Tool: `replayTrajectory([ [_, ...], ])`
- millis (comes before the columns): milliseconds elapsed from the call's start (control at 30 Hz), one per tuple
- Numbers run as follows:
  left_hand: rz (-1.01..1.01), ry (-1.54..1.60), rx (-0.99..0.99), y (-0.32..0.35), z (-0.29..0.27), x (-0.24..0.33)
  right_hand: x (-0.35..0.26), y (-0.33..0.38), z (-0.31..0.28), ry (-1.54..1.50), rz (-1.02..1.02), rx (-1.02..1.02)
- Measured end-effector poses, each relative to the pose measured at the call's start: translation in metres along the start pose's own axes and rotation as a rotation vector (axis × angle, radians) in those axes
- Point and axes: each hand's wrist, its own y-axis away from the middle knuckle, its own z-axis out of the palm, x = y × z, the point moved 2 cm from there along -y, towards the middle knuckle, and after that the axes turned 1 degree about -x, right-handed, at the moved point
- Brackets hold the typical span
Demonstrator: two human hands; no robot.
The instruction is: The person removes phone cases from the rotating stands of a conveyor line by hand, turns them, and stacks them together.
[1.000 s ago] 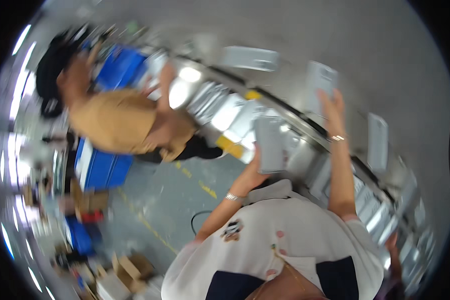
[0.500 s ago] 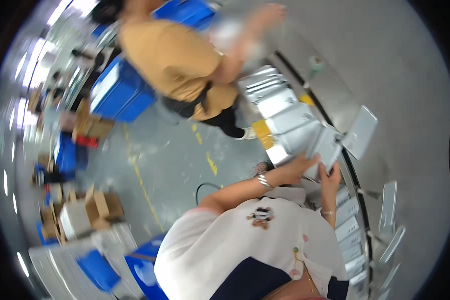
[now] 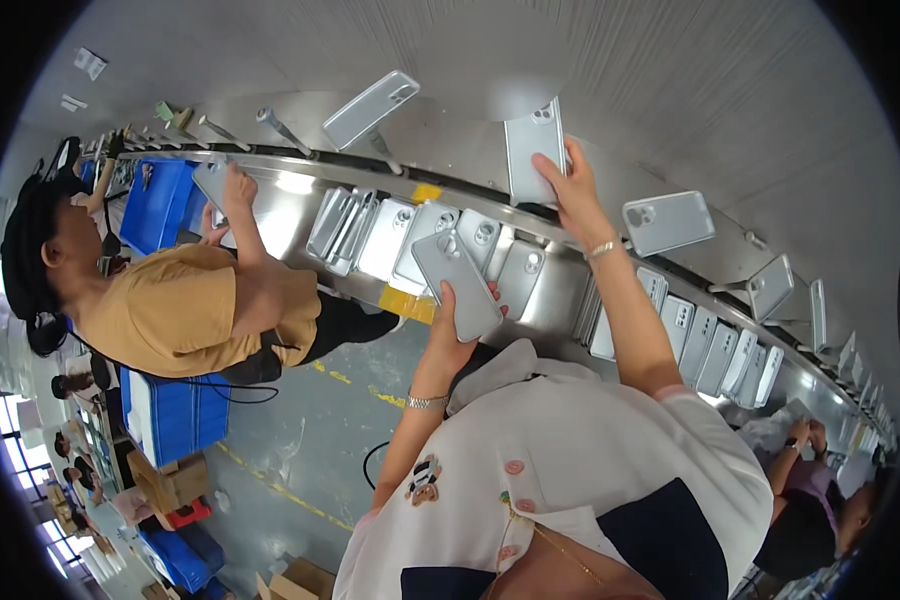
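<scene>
Head view | your left hand (image 3: 448, 335) grips a grey phone case (image 3: 457, 283), long axis tilted up-left, just before the steel conveyor (image 3: 560, 300) | your right hand (image 3: 567, 185) pinches a second phone case (image 3: 535, 150), upright, at the far rail | yellow label (image 3: 407, 303) below the cases lying in a row (image 3: 420, 240) | blue crates (image 3: 155, 205) left.

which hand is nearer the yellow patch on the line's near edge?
Left. The left hand, holding a grey case, is just beside the yellow patch; the right hand holds another case across the line.
</scene>
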Motion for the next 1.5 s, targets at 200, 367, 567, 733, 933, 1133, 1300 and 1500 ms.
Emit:
replayTrajectory([
  [200,-0.084,0.013,-0.14,-0.005,0.002,-0.007,-0.008,0.036,-0.045,0.107,0.161,0.262],
  [367,-0.213,0.057,-0.185,-0.023,0.014,-0.043,0.069,0.121,-0.044,0.215,0.26,-0.158],
  [567,0.024,-0.26,-0.051,-0.119,-0.168,-0.148,0.063,0.132,-0.051,0.106,0.35,-0.175],
  [733,0.144,-0.387,-0.027,-0.156,-0.244,-0.178,0.043,0.102,-0.001,0.044,0.368,-0.284],
  [933,-0.376,-0.215,0.111,-0.107,-0.083,-0.123,0.003,0.022,-0.003,-0.006,0.083,-0.159],
  [1133,-0.236,-0.265,-0.04,-0.041,-0.023,-0.068,-0.003,-0.027,-0.007,0.047,-0.044,-0.076],
  [1300,-0.121,-0.058,-0.071,-0.01,-0.003,-0.031,0.009,0.032,-0.051,0.052,0.184,0.077],
  [1500,0.232,-0.37,0.037,-0.007,-0.002,-0.024,0.042,0.123,0.014,0.427,0.056,-0.315],
])
